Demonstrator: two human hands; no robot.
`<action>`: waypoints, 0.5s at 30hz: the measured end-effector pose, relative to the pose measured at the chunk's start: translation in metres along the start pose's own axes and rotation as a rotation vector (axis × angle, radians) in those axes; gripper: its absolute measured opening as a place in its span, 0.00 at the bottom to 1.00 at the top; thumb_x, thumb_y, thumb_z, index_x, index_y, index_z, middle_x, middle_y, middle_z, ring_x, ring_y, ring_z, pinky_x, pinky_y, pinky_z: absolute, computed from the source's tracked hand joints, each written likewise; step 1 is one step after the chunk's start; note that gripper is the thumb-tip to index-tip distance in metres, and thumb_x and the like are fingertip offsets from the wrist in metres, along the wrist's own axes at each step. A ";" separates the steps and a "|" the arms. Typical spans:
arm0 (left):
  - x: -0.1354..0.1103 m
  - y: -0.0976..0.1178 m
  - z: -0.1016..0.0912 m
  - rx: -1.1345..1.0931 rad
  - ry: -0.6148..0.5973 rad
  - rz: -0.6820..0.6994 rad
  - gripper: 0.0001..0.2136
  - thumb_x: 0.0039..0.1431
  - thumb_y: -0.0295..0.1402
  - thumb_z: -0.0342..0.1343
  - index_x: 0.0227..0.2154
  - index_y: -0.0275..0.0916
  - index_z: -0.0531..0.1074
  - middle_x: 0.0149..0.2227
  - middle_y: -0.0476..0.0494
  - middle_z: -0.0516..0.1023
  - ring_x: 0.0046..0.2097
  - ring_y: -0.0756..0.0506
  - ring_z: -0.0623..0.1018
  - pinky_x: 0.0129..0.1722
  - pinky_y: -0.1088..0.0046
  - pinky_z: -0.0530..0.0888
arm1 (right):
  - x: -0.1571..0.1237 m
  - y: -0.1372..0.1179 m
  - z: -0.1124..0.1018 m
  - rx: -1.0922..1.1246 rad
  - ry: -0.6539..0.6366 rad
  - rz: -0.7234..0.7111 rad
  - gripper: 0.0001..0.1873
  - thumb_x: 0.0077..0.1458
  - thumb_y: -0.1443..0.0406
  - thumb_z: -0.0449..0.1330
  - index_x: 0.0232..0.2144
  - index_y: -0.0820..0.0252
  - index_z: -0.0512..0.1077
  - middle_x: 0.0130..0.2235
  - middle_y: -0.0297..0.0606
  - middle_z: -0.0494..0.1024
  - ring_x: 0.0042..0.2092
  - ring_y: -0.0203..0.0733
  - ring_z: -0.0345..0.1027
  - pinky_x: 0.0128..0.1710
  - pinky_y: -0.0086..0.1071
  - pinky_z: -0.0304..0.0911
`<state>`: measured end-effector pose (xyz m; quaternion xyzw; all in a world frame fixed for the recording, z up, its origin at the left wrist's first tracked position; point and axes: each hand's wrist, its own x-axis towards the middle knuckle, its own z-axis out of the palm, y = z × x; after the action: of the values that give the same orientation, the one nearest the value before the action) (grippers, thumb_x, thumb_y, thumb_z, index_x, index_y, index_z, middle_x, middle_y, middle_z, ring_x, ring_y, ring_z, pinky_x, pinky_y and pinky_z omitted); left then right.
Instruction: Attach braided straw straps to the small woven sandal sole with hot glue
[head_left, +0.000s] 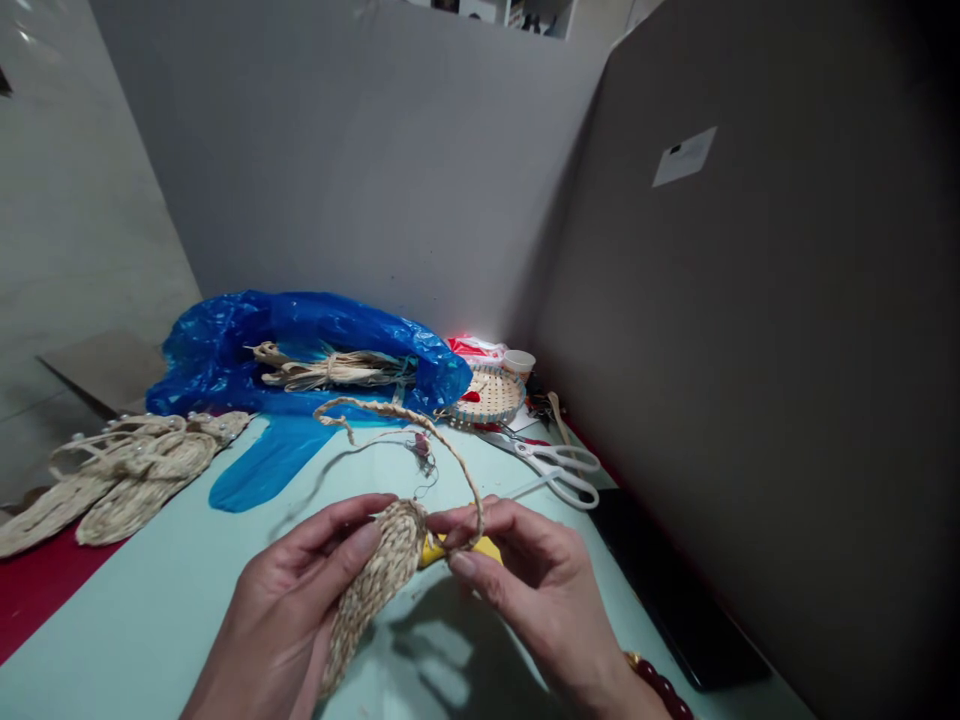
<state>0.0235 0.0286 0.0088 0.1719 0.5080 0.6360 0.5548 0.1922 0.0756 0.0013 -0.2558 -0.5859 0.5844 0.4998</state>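
My left hand [307,580] is closed around a woven straw sole [379,580], thumb on its face and fingers behind. The piece tilts upward, its rounded end near the middle of the view. At its right edge, my right hand [517,570] pinches a twisted straw cord [450,455] between thumb and fingers. The cord arches up and left above the sole, its thinner tail hanging over the table. Behind the right fingers shows a yellow object [487,548], mostly hidden, so its kind is unclear.
Finished-looking straw slippers [150,465] lie at the left. A blue plastic bag [300,310] holds a straw bundle [337,370]. Further right are a woven basket [491,395], a white cup [519,361], white-handled scissors [559,465] and a black flat device [682,590]. Grey partitions [360,150] enclose the table.
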 end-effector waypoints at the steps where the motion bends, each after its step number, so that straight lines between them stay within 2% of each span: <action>1: 0.001 -0.001 -0.002 0.001 -0.028 -0.003 0.21 0.39 0.32 0.77 0.40 0.40 0.82 0.39 0.41 0.87 0.42 0.36 0.86 0.40 0.68 0.83 | 0.001 0.000 0.000 0.014 0.004 0.021 0.03 0.51 0.65 0.72 0.30 0.52 0.82 0.38 0.36 0.88 0.41 0.42 0.81 0.43 0.32 0.74; 6: -0.002 -0.004 -0.002 -0.066 -0.138 -0.056 0.17 0.46 0.31 0.72 0.41 0.40 0.81 0.41 0.40 0.86 0.45 0.35 0.85 0.43 0.67 0.81 | 0.003 0.001 0.000 0.087 0.009 0.093 0.05 0.52 0.62 0.73 0.32 0.54 0.82 0.40 0.37 0.87 0.41 0.42 0.80 0.43 0.32 0.74; 10: -0.008 -0.003 0.002 -0.054 -0.125 -0.062 0.14 0.46 0.30 0.71 0.38 0.41 0.81 0.42 0.41 0.86 0.47 0.35 0.84 0.43 0.67 0.80 | 0.004 0.003 0.001 0.120 -0.004 0.129 0.07 0.52 0.61 0.73 0.32 0.56 0.81 0.39 0.37 0.87 0.40 0.41 0.79 0.45 0.34 0.73; 15: -0.007 -0.004 0.002 0.010 -0.142 -0.064 0.13 0.48 0.33 0.71 0.39 0.43 0.80 0.40 0.44 0.85 0.47 0.37 0.83 0.47 0.66 0.78 | 0.005 0.006 0.001 0.138 -0.034 0.160 0.08 0.52 0.61 0.73 0.32 0.58 0.81 0.37 0.37 0.86 0.39 0.39 0.78 0.44 0.31 0.72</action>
<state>0.0295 0.0234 0.0087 0.2031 0.4757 0.6017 0.6086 0.1877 0.0807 -0.0031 -0.2569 -0.5301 0.6657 0.4581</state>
